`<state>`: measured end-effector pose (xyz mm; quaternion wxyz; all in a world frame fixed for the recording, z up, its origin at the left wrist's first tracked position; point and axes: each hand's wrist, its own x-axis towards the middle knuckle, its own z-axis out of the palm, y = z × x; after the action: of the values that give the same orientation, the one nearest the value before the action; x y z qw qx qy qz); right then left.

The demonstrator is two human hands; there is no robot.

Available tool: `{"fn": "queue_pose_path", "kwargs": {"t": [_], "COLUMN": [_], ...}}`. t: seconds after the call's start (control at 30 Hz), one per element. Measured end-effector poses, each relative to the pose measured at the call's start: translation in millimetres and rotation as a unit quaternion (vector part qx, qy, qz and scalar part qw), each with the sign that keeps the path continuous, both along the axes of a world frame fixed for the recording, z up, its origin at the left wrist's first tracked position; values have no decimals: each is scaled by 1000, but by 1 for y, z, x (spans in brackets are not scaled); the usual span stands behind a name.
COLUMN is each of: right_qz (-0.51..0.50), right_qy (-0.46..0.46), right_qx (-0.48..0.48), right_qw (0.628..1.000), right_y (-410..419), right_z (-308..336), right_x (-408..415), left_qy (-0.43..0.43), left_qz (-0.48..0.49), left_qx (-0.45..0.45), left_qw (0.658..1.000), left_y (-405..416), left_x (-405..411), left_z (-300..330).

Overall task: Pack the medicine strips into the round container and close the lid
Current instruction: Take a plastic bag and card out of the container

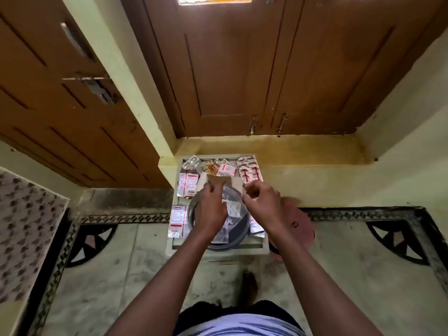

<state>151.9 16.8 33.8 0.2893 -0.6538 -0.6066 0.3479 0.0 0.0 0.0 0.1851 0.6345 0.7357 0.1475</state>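
Note:
A round dark container [238, 235] stands on a small pale stool [263, 248], with several medicine strips [224, 232] inside it. Both hands hover over its far rim. My left hand [210, 206] and my right hand [262, 202] each pinch an edge of a clear plastic pouch [232, 195] stretched between them. A brown paper packet [219, 181] lies just beyond my left fingers. Loose strips lie around the container: left [186, 184], lower left [178, 221], far right [249, 169] and right [256, 227]. A red round lid [299, 227] sits to the right of the stool.
The stool stands against a yellow ledge [303, 151] under brown wooden cupboard doors [266, 69]. More strips [213, 165] lie at the stool's far edge. A patterned floor with a black border [363, 214] surrounds it. My foot [249, 287] is below the stool.

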Motion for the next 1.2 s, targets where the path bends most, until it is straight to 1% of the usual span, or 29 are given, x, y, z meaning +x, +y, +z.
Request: {"fn": "queue_pose_path", "kwargs": {"t": [0.03,0.1,0.2,0.23,0.3,0.4,0.47,0.53,0.6,0.7,0.8,0.9,0.97,1.0,1.07,1.1,1.17,1.2], "right_qz": [9,26,57,68,84,98,113,137,158,165,146,148,171,197,247,250,192,152], "right_qy": [4,-1,-15,-15,-15,-10,-17,-31,-41,-15,42,84,93,87,76,81,148,185], "right_qx": [-13,-27,-42,-46,-46,-55,-60,-59,-44,2,46,109,142,150,118,74,-37,-72], "right_qw": [1000,999,997,997,995,994,992,988,986,986,987,979,971,965,959,962,970,968], "right_y": [8,23,40,45,49,58,61,63,64,68,76,86,91,93,99,102,111,117], "right_z": [-5,-17,-37,-45,-55,-67,-72,-75,-80,-77,-63,-51,-45,-44,-41,-41,-43,-49], "right_x": [0,3,0,0,2,4,6,6,6,2,-2,-10,-18,-22,-27,-29,-34,-37], "left_qy": [28,54,84,103,119,98,64,31,-32,-160,-271,-381,-417,-420,-410,-398,-374,-372], "left_qz": [-11,-26,-50,-60,-78,-103,-86,-106,-115,-86,-55,-13,34,56,77,85,124,150], "left_qx": [2,7,-41,-43,-15,20,46,61,80,66,10,-19,-19,-15,-3,-1,-7,-12], "left_qw": [1000,998,994,992,990,990,993,992,990,981,961,924,908,906,909,913,919,916], "left_y": [9,25,47,53,56,57,57,60,62,62,60,57,57,57,58,58,57,57], "left_x": [2,5,-1,-6,-14,-21,-28,-34,-39,-44,-52,-63,-67,-72,-83,-88,-101,-106], "left_z": [0,-10,-27,-34,-38,-38,-35,-32,-32,-17,-7,-3,0,1,-1,-3,-8,-10]}}
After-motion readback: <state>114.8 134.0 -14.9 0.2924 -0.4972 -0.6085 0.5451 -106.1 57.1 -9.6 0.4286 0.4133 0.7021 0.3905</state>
